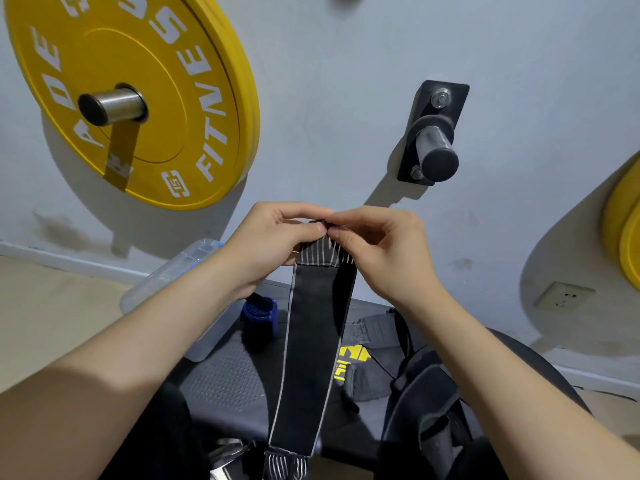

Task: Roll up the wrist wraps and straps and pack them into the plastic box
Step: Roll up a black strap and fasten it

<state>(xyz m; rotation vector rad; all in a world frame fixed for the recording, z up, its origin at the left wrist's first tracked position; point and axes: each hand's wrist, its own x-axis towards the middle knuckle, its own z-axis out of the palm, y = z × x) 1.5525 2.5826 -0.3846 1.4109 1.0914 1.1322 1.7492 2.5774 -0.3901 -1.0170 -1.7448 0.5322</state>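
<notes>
A long black wrist wrap [311,344] with pale edge stitching hangs down from my two hands, held up in front of the wall. My left hand [273,240] and my right hand [381,247] both pinch its top end, fingertips meeting there. A rolled blue wrap [259,313] stands on the dark bench below. The clear plastic box [166,278] lies tilted behind my left forearm, partly hidden. More dark straps [374,362] with yellow lettering lie on the bench to the right.
A yellow weight plate [131,91] hangs on a wall peg at the upper left. A bare black peg [433,140] sticks out of the wall above my hands. Another yellow plate [623,237] shows at the right edge. The dark bench [228,379] holds the gear.
</notes>
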